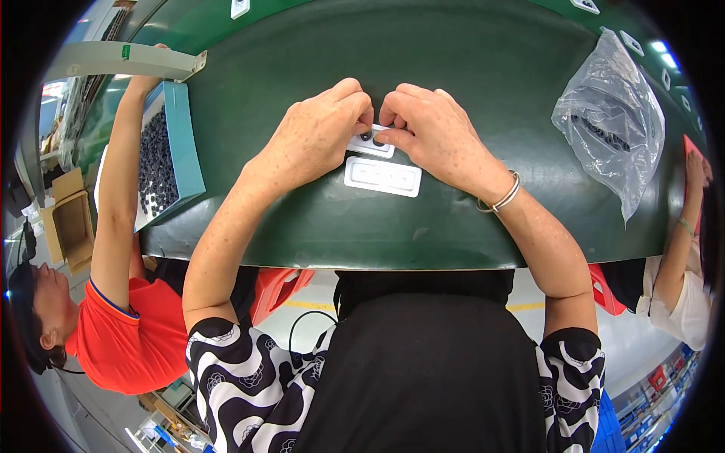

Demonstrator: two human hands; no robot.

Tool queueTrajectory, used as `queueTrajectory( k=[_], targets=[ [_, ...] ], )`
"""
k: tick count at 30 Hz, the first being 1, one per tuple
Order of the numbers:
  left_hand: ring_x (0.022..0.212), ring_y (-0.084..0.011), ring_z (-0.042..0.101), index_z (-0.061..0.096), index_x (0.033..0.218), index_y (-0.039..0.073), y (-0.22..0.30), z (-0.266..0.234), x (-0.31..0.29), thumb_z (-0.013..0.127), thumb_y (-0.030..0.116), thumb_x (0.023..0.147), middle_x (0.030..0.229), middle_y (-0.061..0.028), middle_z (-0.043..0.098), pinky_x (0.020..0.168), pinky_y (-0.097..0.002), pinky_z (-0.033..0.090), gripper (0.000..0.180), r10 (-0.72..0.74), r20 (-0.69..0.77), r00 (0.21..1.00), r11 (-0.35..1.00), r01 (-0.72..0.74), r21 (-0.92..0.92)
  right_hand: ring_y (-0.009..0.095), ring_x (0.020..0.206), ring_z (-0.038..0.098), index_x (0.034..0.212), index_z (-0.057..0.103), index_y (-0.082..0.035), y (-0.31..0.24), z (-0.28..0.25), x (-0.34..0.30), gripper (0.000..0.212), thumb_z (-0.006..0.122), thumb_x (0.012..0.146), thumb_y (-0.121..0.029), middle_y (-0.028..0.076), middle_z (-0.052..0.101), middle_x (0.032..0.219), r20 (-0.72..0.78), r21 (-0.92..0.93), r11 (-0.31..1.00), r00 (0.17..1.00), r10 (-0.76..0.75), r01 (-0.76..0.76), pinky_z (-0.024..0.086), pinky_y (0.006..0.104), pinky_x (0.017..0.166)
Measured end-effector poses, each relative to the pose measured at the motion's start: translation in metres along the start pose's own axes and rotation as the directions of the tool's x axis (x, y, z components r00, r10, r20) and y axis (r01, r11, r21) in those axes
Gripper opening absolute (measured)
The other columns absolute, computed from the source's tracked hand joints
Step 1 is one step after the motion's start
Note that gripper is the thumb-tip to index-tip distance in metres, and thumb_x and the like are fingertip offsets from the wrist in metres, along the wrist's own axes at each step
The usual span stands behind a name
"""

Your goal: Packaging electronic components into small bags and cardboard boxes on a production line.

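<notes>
Both of my hands meet over a small white plastic tray (387,152) on the green table. My left hand (321,128) is closed, its curled fingertips at the tray's left end beside a small black round piece (366,137); whatever is between them is hidden. My right hand (434,132) is closed too, its thumb against another dark piece at the tray's right part and its other fingers bent above. Just nearer to me lies a second white tray (383,177) with shallow round recesses, flat and touched by neither hand.
To the left, a blue box (190,151) holds many small black pieces, and a co-worker's arm (117,189) reaches past it under a pale metal bar (121,60). A clear plastic bag (612,113) with black pieces lies right. Another person's arm (683,219) shows far right.
</notes>
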State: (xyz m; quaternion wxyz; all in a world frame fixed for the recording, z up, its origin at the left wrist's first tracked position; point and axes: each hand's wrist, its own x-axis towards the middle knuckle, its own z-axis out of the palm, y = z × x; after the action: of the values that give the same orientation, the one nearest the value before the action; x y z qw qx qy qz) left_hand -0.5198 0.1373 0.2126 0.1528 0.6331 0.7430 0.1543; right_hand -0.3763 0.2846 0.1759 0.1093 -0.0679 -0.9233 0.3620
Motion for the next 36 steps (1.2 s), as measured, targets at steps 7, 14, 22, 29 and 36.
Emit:
queueTrajectory(
  k=[7, 14, 22, 29, 36],
  targets=[
    [0.080, -0.0278, 0.062, 0.061, 0.093, 0.004, 0.003, 0.008, -0.010, 0.067, 0.002, 0.085, 0.088, -0.0087, 0.057, 0.069, -0.0389, 0.052, 0.010, 0.020, -0.159, 0.987, 1.000, -0.017, 0.018, 0.023, 0.072, 0.063, 0.086, 0.064, -0.003, 0.003, 0.002, -0.001, 0.017, 0.076, 0.082, -0.015, 0.008, 0.061, 0.081, -0.027, 0.008, 1.000, 0.999, -0.028, 0.028, 0.049, 0.0368, 0.072],
    [0.078, -0.0246, 0.061, 0.067, 0.092, 0.002, 0.006, 0.008, -0.018, 0.075, 0.010, 0.083, 0.086, -0.0085, 0.059, 0.066, -0.0350, 0.049, 0.013, -0.359, -0.137, 0.923, 0.856, 0.268, -0.442, 0.023, 0.071, 0.062, 0.087, 0.066, -0.001, 0.003, -0.006, 0.003, 0.018, 0.076, 0.083, -0.015, 0.009, 0.062, 0.083, 0.058, 0.114, 0.992, 0.997, 0.043, -0.049, 0.050, 0.0358, 0.067],
    [0.079, -0.0274, 0.061, 0.068, 0.088, 0.004, 0.006, -0.005, 0.002, 0.084, 0.022, 0.073, 0.082, -0.0094, 0.059, 0.071, -0.0397, 0.049, 0.028, -0.366, 0.015, 0.931, 0.905, 0.359, -0.230, 0.024, 0.074, 0.061, 0.088, 0.064, -0.004, -0.008, 0.001, 0.003, 0.019, 0.075, 0.084, -0.019, 0.007, 0.060, 0.083, 0.012, -0.070, 0.997, 1.000, 0.017, -0.016, 0.046, 0.0376, 0.073],
    [0.074, -0.0258, 0.059, 0.069, 0.087, 0.004, 0.000, -0.003, -0.006, 0.081, 0.027, 0.079, 0.082, -0.0098, 0.060, 0.068, -0.0382, 0.049, 0.027, -0.315, -0.103, 0.944, 0.929, 0.284, -0.237, 0.026, 0.085, 0.059, 0.097, 0.065, -0.007, 0.001, -0.006, -0.008, 0.025, 0.078, 0.082, -0.023, 0.007, 0.059, 0.097, 0.023, 0.106, 0.994, 0.999, -0.032, 0.030, 0.045, 0.0374, 0.080],
    [0.074, -0.0092, 0.056, 0.072, 0.100, 0.000, -0.002, 0.007, -0.030, 0.072, 0.013, 0.090, 0.088, -0.0031, 0.064, 0.066, -0.0254, 0.046, 0.017, -0.472, -0.300, 0.829, 0.822, 0.291, -0.489, 0.028, 0.094, 0.060, 0.101, 0.066, -0.006, 0.009, -0.021, 0.000, 0.028, 0.076, 0.078, -0.017, 0.009, 0.058, 0.099, -0.016, -0.249, 0.942, 0.972, -0.236, 0.224, 0.050, 0.0397, 0.079]
  ],
)
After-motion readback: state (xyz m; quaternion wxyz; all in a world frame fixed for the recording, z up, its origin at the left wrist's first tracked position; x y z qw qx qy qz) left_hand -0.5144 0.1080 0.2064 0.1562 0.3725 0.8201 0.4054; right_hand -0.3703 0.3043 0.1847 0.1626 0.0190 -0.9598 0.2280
